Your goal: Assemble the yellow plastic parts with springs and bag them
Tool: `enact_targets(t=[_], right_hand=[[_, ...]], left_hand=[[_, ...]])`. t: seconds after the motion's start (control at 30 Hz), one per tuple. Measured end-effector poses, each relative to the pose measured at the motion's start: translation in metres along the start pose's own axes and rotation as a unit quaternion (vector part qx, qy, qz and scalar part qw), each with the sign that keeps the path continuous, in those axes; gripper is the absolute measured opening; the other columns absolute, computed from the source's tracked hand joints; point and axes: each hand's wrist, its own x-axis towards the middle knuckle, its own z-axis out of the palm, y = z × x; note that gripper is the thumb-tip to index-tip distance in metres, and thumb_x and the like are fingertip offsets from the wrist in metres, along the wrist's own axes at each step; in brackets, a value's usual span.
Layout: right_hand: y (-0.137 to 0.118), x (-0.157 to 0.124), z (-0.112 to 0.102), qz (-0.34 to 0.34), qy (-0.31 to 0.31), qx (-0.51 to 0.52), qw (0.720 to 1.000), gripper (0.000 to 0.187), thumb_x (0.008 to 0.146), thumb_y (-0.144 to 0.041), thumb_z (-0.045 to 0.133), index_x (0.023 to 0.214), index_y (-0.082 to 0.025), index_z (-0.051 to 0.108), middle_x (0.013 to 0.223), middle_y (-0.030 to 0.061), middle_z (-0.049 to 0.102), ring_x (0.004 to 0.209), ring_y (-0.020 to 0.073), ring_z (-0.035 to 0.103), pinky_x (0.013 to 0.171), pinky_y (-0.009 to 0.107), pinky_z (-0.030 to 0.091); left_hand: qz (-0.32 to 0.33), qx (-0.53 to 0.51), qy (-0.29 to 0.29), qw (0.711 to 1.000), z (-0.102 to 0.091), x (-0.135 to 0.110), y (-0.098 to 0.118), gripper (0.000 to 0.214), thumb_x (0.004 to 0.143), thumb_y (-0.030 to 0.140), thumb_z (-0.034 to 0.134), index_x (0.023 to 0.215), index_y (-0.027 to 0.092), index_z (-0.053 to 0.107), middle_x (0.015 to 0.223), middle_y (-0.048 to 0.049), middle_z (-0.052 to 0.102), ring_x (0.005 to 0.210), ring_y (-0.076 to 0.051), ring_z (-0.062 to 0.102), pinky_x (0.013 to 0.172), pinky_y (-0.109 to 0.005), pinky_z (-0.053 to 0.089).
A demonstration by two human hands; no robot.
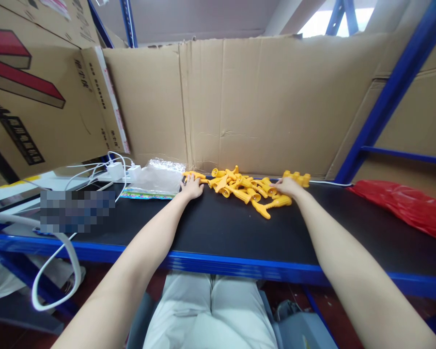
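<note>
A heap of yellow plastic pieces, hollow and handle-like with branching ends, lies on the black tabletop against the cardboard. My left hand rests at the heap's left end, fingers spread, touching a yellow piece just beyond it. At the right end is my right hand, its fingers stretched toward the heap's edge and partly hidden; no piece is plainly gripped. Behind that hand sits a bumpy yellow piece. One branched yellow piece lies closest to me.
Clear plastic bags lie left of the heap. White chargers and cables are farther left, below a large carton. A red plastic bag lies at right. Cardboard walls the back; a blue rail edges the front.
</note>
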Motion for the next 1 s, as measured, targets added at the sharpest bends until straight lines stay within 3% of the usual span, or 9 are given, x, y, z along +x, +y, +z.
enact_targets(t=[0.2, 0.4, 0.53, 0.6, 0.7, 0.8, 0.9, 1.0], right_hand=[[0.004, -0.002, 0.000, 0.016, 0.002, 0.003, 1.000, 0.013, 0.067, -0.022, 0.061, 0.075, -0.013, 0.067, 0.077, 0.0129, 0.067, 0.078, 0.0261, 0.062, 0.070, 0.035, 0.047], [-0.018, -0.016, -0.021, 0.029, 0.159, -0.068, 0.985, 0.024, 0.068, -0.030, 0.059, 0.087, -0.017, 0.067, 0.095, 0.0119, 0.064, 0.094, 0.0292, 0.058, 0.076, 0.037, 0.044], [-0.049, -0.036, -0.036, -0.092, 0.298, -0.001, 0.950, 0.021, 0.074, -0.026, 0.052, 0.087, -0.016, 0.065, 0.097, 0.0126, 0.061, 0.094, 0.0258, 0.056, 0.081, 0.035, 0.043], [-0.067, -0.047, -0.038, -0.175, 0.316, 0.063, 0.930, 0.018, 0.073, -0.024, 0.053, 0.086, -0.016, 0.063, 0.093, 0.0112, 0.060, 0.088, 0.0232, 0.057, 0.081, 0.034, 0.043], [-0.092, -0.062, -0.031, -0.284, 0.264, 0.176, 0.905, 0.013, 0.073, -0.026, 0.056, 0.083, -0.018, 0.060, 0.087, 0.0075, 0.060, 0.077, 0.0198, 0.057, 0.077, 0.035, 0.046], [-0.111, -0.075, -0.019, -0.355, 0.164, 0.318, 0.864, 0.020, 0.072, -0.035, 0.062, 0.083, -0.019, 0.057, 0.082, 0.0053, 0.061, 0.075, 0.0191, 0.059, 0.075, 0.036, 0.048], [-0.122, -0.086, -0.012, -0.380, 0.079, 0.434, 0.813, 0.029, 0.068, -0.041, 0.068, 0.083, -0.019, 0.056, 0.084, 0.0040, 0.062, 0.080, 0.0183, 0.060, 0.080, 0.035, 0.049], [-0.124, -0.091, -0.011, -0.365, 0.018, 0.497, 0.787, 0.036, 0.061, -0.042, 0.074, 0.083, -0.020, 0.056, 0.086, 0.0032, 0.064, 0.080, 0.0179, 0.062, 0.082, 0.037, 0.050]], left_hand=[[-0.009, -0.030, 0.023, 0.999, -0.003, -0.002, 0.001, 0.045, 0.088, 0.040, 0.033, 0.126, 0.021, 0.047, 0.151, -0.0129, 0.016, 0.139, -0.033, 0.008, 0.104, -0.063, 0.015], [0.068, -0.090, 0.189, 0.975, -0.020, -0.010, 0.015, 0.036, 0.089, 0.026, 0.036, 0.120, 0.014, 0.050, 0.147, -0.0158, 0.026, 0.139, -0.027, 0.016, 0.109, -0.053, 0.018], [0.189, -0.133, 0.283, 0.931, -0.034, -0.028, 0.035, 0.038, 0.090, 0.021, 0.034, 0.127, 0.015, 0.043, 0.141, -0.0114, 0.039, 0.135, -0.020, 0.028, 0.111, -0.041, 0.023], [0.255, -0.157, 0.298, 0.906, -0.041, -0.040, 0.047, 0.040, 0.091, 0.024, 0.034, 0.131, 0.017, 0.039, 0.137, -0.0104, 0.044, 0.132, -0.019, 0.033, 0.109, -0.038, 0.028], [0.322, -0.171, 0.292, 0.884, -0.048, -0.059, 0.065, 0.043, 0.092, 0.031, 0.036, 0.134, 0.020, 0.036, 0.131, -0.0095, 0.050, 0.121, -0.019, 0.045, 0.102, -0.036, 0.037], [0.331, -0.175, 0.261, 0.890, -0.050, -0.071, 0.077, 0.047, 0.092, 0.037, 0.037, 0.136, 0.022, 0.033, 0.121, -0.0097, 0.056, 0.106, -0.019, 0.056, 0.092, -0.034, 0.045], [0.313, -0.170, 0.226, 0.907, -0.048, -0.073, 0.079, 0.047, 0.091, 0.039, 0.040, 0.135, 0.025, 0.035, 0.114, -0.0079, 0.060, 0.097, -0.019, 0.061, 0.085, -0.034, 0.048], [0.299, -0.175, 0.220, 0.912, -0.044, -0.068, 0.076, 0.045, 0.090, 0.037, 0.044, 0.132, 0.024, 0.038, 0.117, -0.0083, 0.060, 0.100, -0.020, 0.060, 0.085, -0.036, 0.048]])
